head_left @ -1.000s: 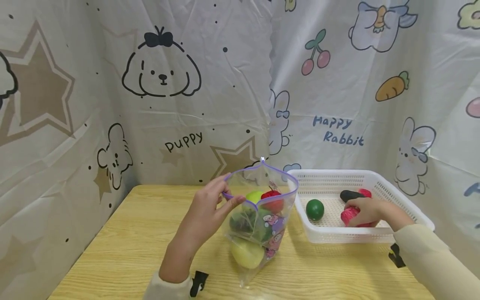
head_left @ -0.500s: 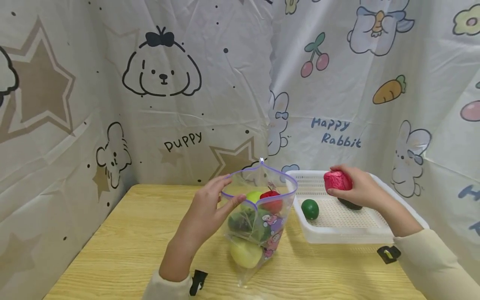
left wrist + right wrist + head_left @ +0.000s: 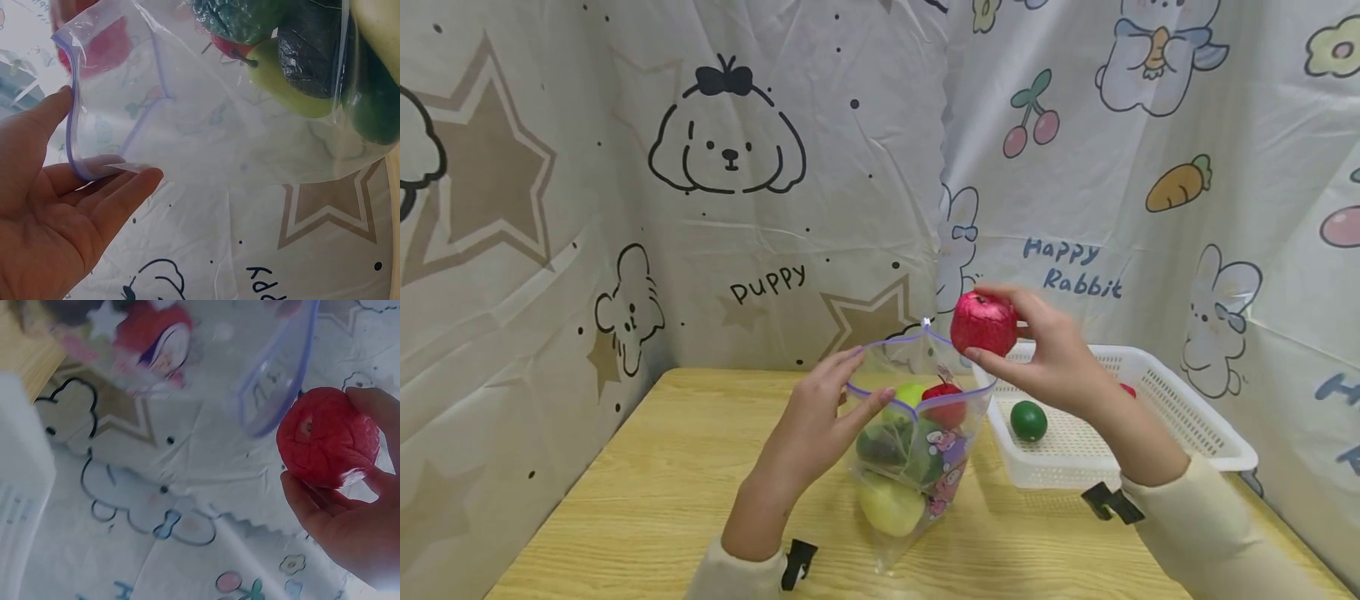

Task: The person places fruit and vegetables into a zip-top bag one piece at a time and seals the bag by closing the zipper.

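My left hand (image 3: 812,417) holds the purple rim of a clear zip bag (image 3: 895,471), its thumb at the front and fingers at the left side. The bag stands with its mouth spread, holding a red apple (image 3: 945,404), a yellow-green pear (image 3: 281,81), dark and green produce, and a large pale yellow fruit (image 3: 891,506) at the bottom. Beside the bag's right rim, slightly above it, my right hand (image 3: 1052,350) grips a round, wrinkled red apple-like fruit (image 3: 985,323) between thumb and fingers. The right wrist view shows this fruit (image 3: 328,437) apart from the rim.
A white plastic basket (image 3: 1213,462) stands to the bag's right on the wooden table (image 3: 625,508). Inside are a dark green round fruit (image 3: 1028,421) and a red item (image 3: 1127,389) mostly hidden by my right forearm. Cartoon-printed curtains (image 3: 760,233) hang behind.
My right hand has lifted the red fruit out of the basket and carried it left to the bag's right rim. My left hand stays at the bag.
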Action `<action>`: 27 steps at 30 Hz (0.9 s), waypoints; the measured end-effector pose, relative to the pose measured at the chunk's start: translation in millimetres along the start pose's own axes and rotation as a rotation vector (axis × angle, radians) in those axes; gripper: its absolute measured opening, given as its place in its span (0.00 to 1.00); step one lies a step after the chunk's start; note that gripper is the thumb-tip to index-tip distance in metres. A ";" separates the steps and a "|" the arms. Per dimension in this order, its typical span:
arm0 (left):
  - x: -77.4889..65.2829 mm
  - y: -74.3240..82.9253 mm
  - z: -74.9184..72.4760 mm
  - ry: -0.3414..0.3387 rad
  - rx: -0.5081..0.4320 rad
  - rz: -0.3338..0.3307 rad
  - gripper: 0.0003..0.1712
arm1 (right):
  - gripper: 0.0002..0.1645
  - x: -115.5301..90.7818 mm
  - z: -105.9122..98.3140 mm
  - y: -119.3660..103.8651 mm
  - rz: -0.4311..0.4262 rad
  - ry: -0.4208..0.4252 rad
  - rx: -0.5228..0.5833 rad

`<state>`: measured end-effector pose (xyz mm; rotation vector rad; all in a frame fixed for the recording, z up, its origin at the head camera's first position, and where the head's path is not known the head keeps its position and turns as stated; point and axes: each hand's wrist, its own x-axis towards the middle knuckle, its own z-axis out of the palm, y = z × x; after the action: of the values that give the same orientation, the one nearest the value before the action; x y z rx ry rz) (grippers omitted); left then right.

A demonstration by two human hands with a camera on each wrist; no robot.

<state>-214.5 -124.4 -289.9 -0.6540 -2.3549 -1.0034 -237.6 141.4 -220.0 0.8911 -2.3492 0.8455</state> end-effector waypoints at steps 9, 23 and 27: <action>-0.4 3.2 2.5 -0.028 -0.045 -0.021 0.38 | 0.37 0.3 17.7 -49.6 -0.102 -0.034 0.111; 0.3 3.7 0.5 -0.040 -0.074 -0.025 0.41 | 0.42 -2.9 51.6 -15.3 -0.040 -0.035 0.145; 0.1 3.5 -0.2 -0.038 -0.064 -0.018 0.40 | 0.40 -3.0 52.4 -16.2 -0.082 -0.062 0.078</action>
<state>-212.5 -122.4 -287.9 -0.6826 -2.3743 -1.0872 -235.4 96.8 -252.0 1.0529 -2.3279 0.8934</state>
